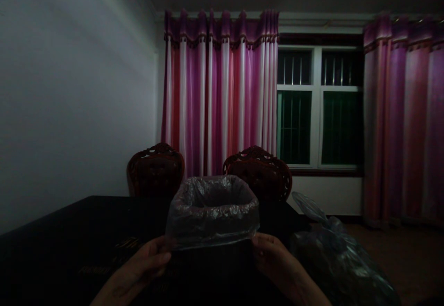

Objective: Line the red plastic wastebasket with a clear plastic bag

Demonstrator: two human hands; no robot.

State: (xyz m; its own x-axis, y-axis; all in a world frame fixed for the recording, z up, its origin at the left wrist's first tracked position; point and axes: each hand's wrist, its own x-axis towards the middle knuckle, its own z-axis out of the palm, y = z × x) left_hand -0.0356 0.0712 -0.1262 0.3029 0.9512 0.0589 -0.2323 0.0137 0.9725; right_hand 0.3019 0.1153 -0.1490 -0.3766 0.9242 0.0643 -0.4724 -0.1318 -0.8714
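Note:
A small bin lined with a thin clear plastic bag [212,211] stands on a dark table [69,236] in front of me. My left hand [145,262] grips the lower left hem of the liner, fingers closed on it. At the lower right hem my right hand [272,257] is closed on the same liner. The bin's body below the liner is lost in the dark.
A filled, tied clear plastic bag [340,259] lies at the right by my right forearm. Two carved dark wooden chairs [156,169] [258,171] stand behind the table. Beyond them are pink striped curtains [220,97], a barred window [319,107] and a white wall on the left.

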